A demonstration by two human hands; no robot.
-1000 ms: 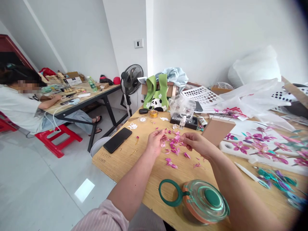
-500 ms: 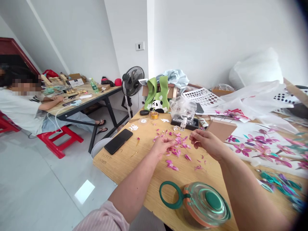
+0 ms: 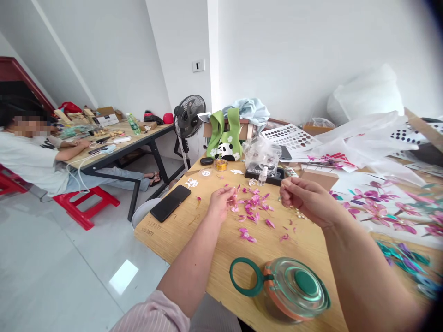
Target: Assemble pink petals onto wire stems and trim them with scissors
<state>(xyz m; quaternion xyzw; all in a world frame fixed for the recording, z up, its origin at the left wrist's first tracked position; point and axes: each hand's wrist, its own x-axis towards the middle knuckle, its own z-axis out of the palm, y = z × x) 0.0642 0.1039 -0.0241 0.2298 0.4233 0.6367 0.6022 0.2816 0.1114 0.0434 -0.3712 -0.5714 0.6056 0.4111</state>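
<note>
My left hand is closed in a pinch at the left edge of a scatter of pink petals. Between its fingertips shows a small pink petal piece. To the right of the scatter my right hand hovers over the table, thumb and fingers pressed together. Whatever those fingers hold, if anything, is too small to make out. Small white beads lie below it, partly covered by the hand. A petal cluster rests nearer to me.
A glass jar with a green lid stands at the front edge. A black phone lies left. Behind are a small clear bottle, gold wire spool and green panda bag. A flower print lies right. Another person sits left.
My hands have moved apart: the left drew leftward from the petals with a pink piece, the right shifted a little to the right. The view has shifted slightly.
</note>
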